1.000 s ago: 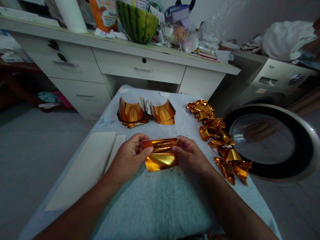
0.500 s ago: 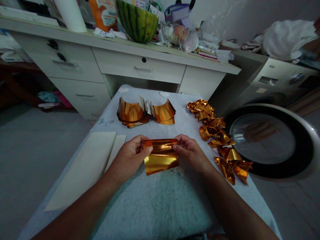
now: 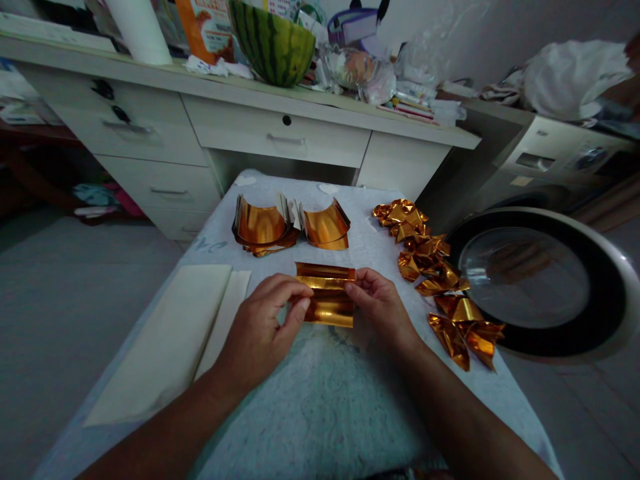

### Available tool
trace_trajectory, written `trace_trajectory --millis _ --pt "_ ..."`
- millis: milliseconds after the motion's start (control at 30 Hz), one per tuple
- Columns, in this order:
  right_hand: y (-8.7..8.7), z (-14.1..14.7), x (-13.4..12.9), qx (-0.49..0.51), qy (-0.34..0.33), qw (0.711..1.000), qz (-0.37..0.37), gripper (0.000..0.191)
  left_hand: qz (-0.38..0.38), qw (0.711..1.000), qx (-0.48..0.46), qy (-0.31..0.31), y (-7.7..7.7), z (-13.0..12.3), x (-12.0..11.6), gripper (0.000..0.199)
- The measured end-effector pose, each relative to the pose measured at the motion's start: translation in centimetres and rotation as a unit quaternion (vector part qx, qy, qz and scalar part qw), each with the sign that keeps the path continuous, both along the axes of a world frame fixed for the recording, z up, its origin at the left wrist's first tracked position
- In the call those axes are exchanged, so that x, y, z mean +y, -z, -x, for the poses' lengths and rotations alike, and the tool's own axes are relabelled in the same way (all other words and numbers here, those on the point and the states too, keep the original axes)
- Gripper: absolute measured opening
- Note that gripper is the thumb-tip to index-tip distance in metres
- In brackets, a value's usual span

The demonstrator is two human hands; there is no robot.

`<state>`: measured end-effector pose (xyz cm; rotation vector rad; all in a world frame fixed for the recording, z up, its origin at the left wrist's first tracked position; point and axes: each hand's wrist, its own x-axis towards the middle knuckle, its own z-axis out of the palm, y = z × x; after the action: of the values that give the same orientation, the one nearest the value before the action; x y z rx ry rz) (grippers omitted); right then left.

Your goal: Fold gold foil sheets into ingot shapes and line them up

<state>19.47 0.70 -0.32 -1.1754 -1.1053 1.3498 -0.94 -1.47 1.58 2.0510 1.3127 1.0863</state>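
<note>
A sheet of shiny gold foil paper (image 3: pixel 327 311) is held out in front of me, with creases running across it and its far edge curling up. My right hand (image 3: pixel 384 307) pinches its right edge between thumb and fingers. At the left edge, the thumb and fingertips of my left hand (image 3: pixel 265 323) come together on the foil paper. Beyond it stand two curved stacks of gold foil paper, a left stack (image 3: pixel 263 225) and a right stack (image 3: pixel 327 225). Several folded gold foil pieces (image 3: pixel 425 257) lie in a row on the right.
A pale cloth (image 3: pixel 320 413) covers the table. White folded sheets (image 3: pixel 165 333) lie on its left. Behind is a white desk (image 3: pixel 280 137) bearing a cut watermelon (image 3: pixel 273 47) and clutter. The open round door of a washing machine (image 3: pixel 615 287) stands close on the right.
The foil paper has shifted slightly away from me and shows another crease. My left hand has moved from its far left corner to lower on the left edge, its fingers less wrapped.
</note>
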Motion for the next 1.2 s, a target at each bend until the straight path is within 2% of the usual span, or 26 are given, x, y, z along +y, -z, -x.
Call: trace_trajectory --millis 33,100,300,500,700,767,800,867,933,967,1033,1133,1200 --pt "0.1 0.2 -0.1 0.001 -0.003 1.000 -0.002 0.032 0.008 0.999 0.011 0.033 0.1 -0.2 -0.1 0.014" --pt "0.1 0.5 -0.3 0.016 -0.011 1.000 -0.009 0.030 0.028 0.998 0.022 0.060 0.3 -0.7 -0.2 0.020" --pt "-0.1 1.1 -1.3 0.063 -0.092 0.994 -0.016 0.025 0.079 0.995 0.025 0.063 0.6 -1.1 -0.2 0.023" --pt "-0.6 1.0 -1.9 0.006 -0.147 0.989 -0.032 0.029 0.160 0.985 -0.059 0.017 0.2 -1.0 -0.2 0.024" --pt "-1.0 1.0 -2.3 -0.043 -0.200 0.977 -0.066 0.036 0.250 0.957 -0.146 -0.024 0.1 -1.0 0.3 0.028" --pt "-1.0 0.9 -2.2 -0.054 -0.176 0.980 -0.071 0.032 0.268 0.944 -0.189 -0.034 0.1 -1.1 0.4 0.025" --pt "-1.1 0.8 -2.1 -0.066 -0.142 0.985 -0.076 0.028 0.275 0.938 -0.208 -0.034 0.1 -1.1 0.5 0.024" --pt "-1.1 0.3 -1.7 -0.116 -0.034 0.987 -0.105 0.018 0.285 0.929 -0.235 -0.031 0.0 -1.0 0.6 0.029" --pt "-1.2 -0.2 -1.1 -0.192 0.090 0.966 -0.148 0.013 0.288 0.925 -0.246 -0.029 0.0 -0.9 0.6 0.033" --pt "-1.2 -0.5 -0.9 -0.212 0.112 0.959 -0.155 0.016 0.289 0.924 -0.249 -0.028 -0.1 -0.9 0.6 0.034" --pt "-1.2 -0.9 -0.4 -0.196 0.083 0.969 -0.129 0.023 0.294 0.921 -0.254 -0.021 -0.1 -0.9 0.5 0.033" --pt "-1.1 -0.9 -0.1 -0.105 0.012 0.992 -0.072 0.027 0.308 0.915 -0.262 -0.002 -0.2 -1.0 0.5 0.031" --pt "-1.0 -0.7 -0.1 -0.060 0.006 0.997 -0.046 0.028 0.317 0.908 -0.273 0.010 -0.3 -1.1 0.5 0.029"
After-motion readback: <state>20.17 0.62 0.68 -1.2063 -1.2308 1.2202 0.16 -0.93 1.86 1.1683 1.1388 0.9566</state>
